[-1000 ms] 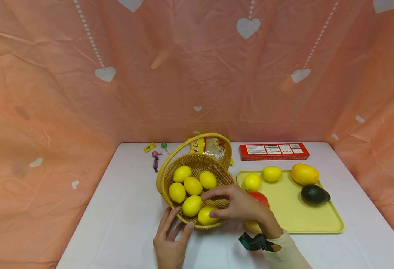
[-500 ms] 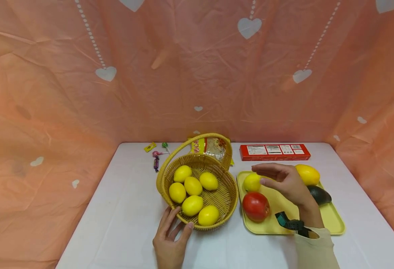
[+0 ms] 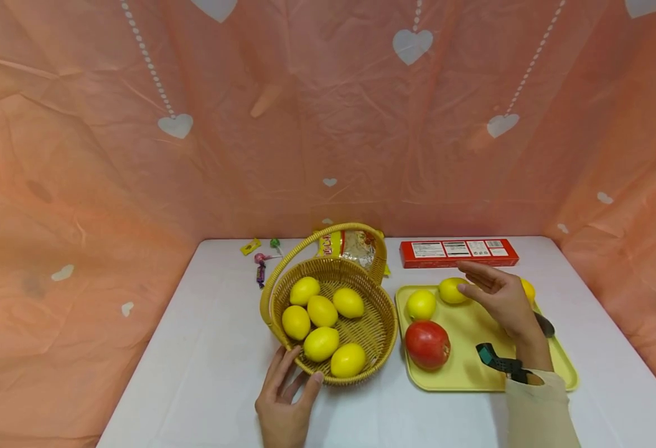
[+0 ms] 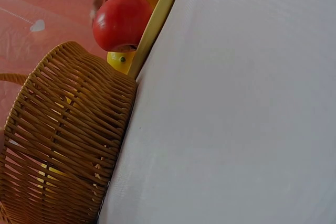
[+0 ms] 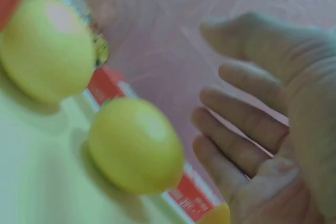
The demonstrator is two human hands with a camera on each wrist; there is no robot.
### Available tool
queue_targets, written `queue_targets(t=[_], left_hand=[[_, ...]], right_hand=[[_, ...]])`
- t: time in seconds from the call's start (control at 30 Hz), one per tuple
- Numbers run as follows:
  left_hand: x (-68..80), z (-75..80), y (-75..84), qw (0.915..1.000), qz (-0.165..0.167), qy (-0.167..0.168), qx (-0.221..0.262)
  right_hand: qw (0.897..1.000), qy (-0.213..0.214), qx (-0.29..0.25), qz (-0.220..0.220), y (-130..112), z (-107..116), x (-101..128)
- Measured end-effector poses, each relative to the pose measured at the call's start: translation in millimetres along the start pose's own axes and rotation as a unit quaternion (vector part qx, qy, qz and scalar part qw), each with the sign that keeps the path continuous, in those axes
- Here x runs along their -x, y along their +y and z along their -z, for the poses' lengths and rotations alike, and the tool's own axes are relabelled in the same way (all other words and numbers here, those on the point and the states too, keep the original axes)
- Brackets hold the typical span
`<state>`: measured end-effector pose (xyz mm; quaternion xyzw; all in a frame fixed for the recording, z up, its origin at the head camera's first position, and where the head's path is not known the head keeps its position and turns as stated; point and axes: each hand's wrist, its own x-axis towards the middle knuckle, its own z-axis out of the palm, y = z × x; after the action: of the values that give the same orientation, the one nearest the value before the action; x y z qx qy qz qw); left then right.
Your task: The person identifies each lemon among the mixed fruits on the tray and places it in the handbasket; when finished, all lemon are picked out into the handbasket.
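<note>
My left hand (image 3: 285, 398) rests its fingers and thumb against the near-left rim of a woven basket (image 3: 382, 305). Several lemons, one of them the front lemon (image 3: 348, 360), lie inside the basket. Over a yellow tray (image 3: 462, 373) hovers my right hand (image 3: 504, 302), fingers spread and nothing in its grasp. Close by its thumb is a lemon (image 3: 452, 290), seen beside the bare palm in the right wrist view. Another lemon (image 3: 421, 305) and a red apple (image 3: 427, 345) sit along the tray's left side. The hand partly hides a mango (image 3: 528, 290) and a dark avocado (image 3: 544, 325).
Behind the tray lies a red box (image 3: 459, 252). A snack bag (image 3: 356, 246) stands behind the basket's arched handle (image 3: 291, 255). Small candies, including a purple wrapped candy (image 3: 261, 274), are at the back left of the white table (image 3: 205, 373). Pink heart-printed cloth hangs behind.
My right hand has left the front lemon in the basket and moved right over the tray, then a bit farther toward the back lemon. My left hand stays at the basket rim.
</note>
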<state>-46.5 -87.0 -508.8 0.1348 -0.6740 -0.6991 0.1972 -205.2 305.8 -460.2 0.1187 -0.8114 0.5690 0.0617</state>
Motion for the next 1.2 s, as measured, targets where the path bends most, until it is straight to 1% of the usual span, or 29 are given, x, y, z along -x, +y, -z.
queue_targets(t=[0.1, 0.2, 0.27, 0.4, 0.5, 0.53, 0.6, 0.7, 0.8, 0.87, 0.93, 1.03, 1.1, 1.2], left_hand=[[-0.6, 0.0, 0.0, 1.0000, 0.007, -0.001, -0.003], [-0.7, -0.5, 0.3, 0.9999, 0.013, -0.002, -0.006], [-0.5, -0.6, 0.8, 0.9998, 0.017, -0.002, -0.006], [-0.4, -0.8, 0.9, 0.9998, 0.018, -0.003, -0.001], [-0.4, -1.1, 0.0, 0.9999, 0.013, -0.003, 0.002], [-0.2, -1.3, -0.2, 0.9999, 0.009, -0.004, 0.002], [0.1, -1.6, -1.1, 1.0000, 0.003, -0.003, 0.004], [0.1, -1.6, -2.5, 0.9999, -0.007, -0.003, 0.007], [-0.4, -1.2, -3.4, 0.9999, -0.006, -0.002, 0.009], [-0.9, -0.7, -3.8, 1.0000, -0.004, -0.001, 0.007], [-1.1, -0.2, -4.2, 1.0000, -0.001, -0.001, 0.005], [-1.1, 0.4, -4.4, 1.0000, 0.003, 0.000, 0.003], [-0.9, 0.8, -4.4, 1.0000, 0.005, -0.001, 0.003], [-0.8, 1.1, -4.0, 1.0000, 0.005, 0.000, 0.005]], right_hand=[[0.997, -0.007, 0.068, -0.043, 6.6, -0.4, -2.9], [0.988, -0.026, 0.126, -0.084, 10.4, -1.4, -4.5], [0.981, -0.039, 0.160, -0.101, 12.2, -2.7, -5.0], [0.972, -0.051, 0.198, -0.114, 13.0, -5.2, -4.5], [0.972, -0.047, 0.202, -0.111, 8.8, -4.7, -2.7], [0.972, -0.045, 0.201, -0.110, 6.4, -4.3, -2.0], [0.978, -0.038, 0.183, -0.094, 0.3, -3.5, -1.0], [0.988, -0.034, 0.135, -0.061, -12.7, -4.8, 0.1], [0.995, -0.049, 0.078, -0.031, -25.9, -9.5, 1.0], [0.996, -0.071, 0.044, -0.009, -34.6, -14.6, 1.2], [0.995, -0.097, 0.014, 0.020, -42.1, -21.7, 0.5], [0.988, -0.143, -0.008, 0.056, -52.5, -36.9, -1.3], [0.983, -0.168, -0.008, 0.069, -57.9, -50.0, -2.4], [0.976, -0.202, 0.010, 0.080, -64.4, -72.6, -3.4]])
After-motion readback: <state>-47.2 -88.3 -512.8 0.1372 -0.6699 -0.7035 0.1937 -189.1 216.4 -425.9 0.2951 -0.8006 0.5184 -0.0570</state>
